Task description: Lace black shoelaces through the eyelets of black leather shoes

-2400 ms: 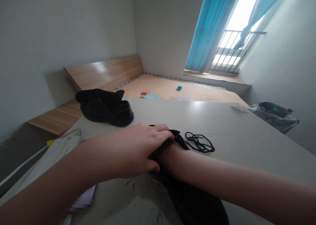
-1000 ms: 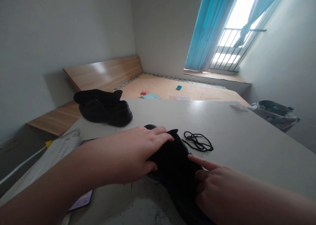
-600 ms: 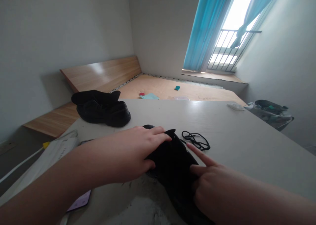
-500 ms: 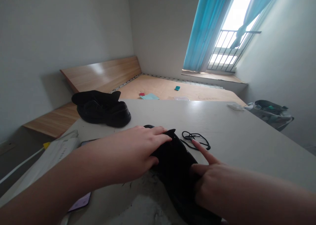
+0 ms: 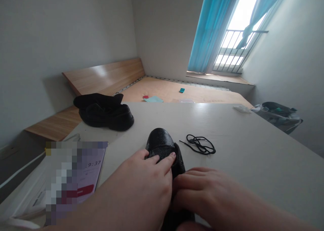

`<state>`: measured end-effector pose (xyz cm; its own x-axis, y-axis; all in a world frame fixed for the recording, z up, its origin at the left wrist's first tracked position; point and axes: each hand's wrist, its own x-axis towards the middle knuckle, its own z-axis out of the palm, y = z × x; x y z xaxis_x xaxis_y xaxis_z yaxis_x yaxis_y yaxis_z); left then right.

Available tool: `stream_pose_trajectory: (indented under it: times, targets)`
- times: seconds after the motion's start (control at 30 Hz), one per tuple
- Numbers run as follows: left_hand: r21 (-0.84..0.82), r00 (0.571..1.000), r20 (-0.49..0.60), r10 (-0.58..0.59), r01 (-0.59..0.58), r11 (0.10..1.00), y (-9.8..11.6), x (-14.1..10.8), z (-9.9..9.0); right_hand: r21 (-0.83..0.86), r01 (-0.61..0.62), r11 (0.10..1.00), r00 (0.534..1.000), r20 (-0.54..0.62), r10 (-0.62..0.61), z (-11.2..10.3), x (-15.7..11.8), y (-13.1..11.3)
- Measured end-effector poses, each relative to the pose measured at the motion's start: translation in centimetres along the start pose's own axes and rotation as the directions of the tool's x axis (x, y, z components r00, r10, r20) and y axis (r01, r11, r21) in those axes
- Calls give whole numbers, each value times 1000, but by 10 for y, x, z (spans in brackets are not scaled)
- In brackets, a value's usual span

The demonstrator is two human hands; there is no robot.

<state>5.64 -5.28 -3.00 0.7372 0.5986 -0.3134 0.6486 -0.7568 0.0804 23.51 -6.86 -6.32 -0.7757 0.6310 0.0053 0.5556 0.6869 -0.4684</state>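
A black leather shoe [image 5: 160, 138] lies on the table in front of me, its toe pointing away. My left hand [image 5: 152, 180] wraps over the front of it, fingertips pressed on the upper just behind the toe cap. My right hand [image 5: 199, 187] grips the shoe's right side farther back, fingers curled around the edge; its fingertips are hidden. Much of the shoe's rear is covered by my hands. Right of the toe, a black shoelace [image 5: 201, 145] lies loosely coiled, touched by neither hand.
Another black shoe [image 5: 106, 118] stands at the table's far left, a flat black piece [image 5: 97, 98] across its top. A phone [image 5: 87, 170], partly pixelated, lies near my left forearm. Clear plastic [image 5: 241, 108] sits at the table's [image 5: 253, 146] far right edge. Beyond is a bin [image 5: 278, 116].
The shoe has turned so its toe cap now shows. My left hand has slid back off the toe, and my right hand has moved left, its index finger no longer stretched toward the lace.
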Motion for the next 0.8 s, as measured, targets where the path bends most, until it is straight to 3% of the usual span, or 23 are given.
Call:
stream_pose_trajectory:
  times: [0.17,0.23,0.3,0.4,0.53,0.67,0.73,0.8]
  targets:
    - [-105,998,-51,-19,14,994,2,10,15,194,-58,979,995,-74,73,-26,4,1]
    - [-113,997,-58,-46,40,993,5,13,19,313,-61,948,991,-97,96,-31,6,16]
    - [-95,998,-13,-67,66,993,8,14,20,399,-75,914,967,-196,165,-36,11,40]
    - [-103,997,44,-57,61,993,11,14,15,261,-249,933,900,-294,323,-38,20,84]
    - [-96,998,46,-31,35,995,7,12,13,83,-362,929,906,-205,371,-24,22,124]
    - [-163,998,16,62,-58,985,-4,11,17,16,-391,920,907,-162,388,-3,22,130]
    - [-208,993,-49,110,-118,971,-9,9,13,47,-372,927,911,-172,375,1,27,127]
    - [-203,988,-132,81,-107,973,-15,6,4,123,-356,926,903,-210,375,-4,33,122]
